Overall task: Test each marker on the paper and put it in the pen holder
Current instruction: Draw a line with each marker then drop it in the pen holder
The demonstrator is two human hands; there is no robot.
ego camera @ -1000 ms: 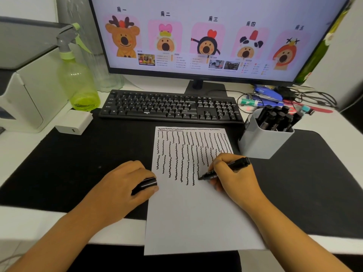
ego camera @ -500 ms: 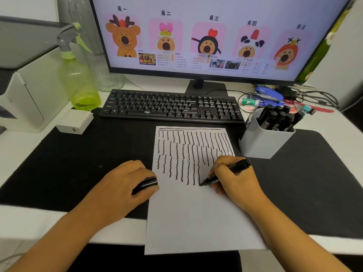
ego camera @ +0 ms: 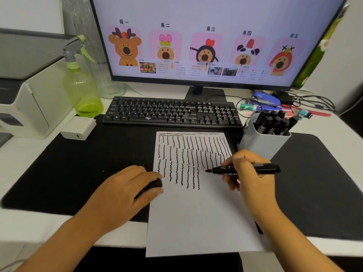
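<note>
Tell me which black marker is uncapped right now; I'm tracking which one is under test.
The marker in the right hand, lying nearly level over the paper, tip bare. The other markers stand in the pen holder. The left hand holds a black cap.

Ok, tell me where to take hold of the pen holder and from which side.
Grip the pen holder low on its plain outer wall, coming from its right side over the mat. Markers stick up out of the open top, the right hand with its marker is close in front, and the keyboard crowds the left.
</note>
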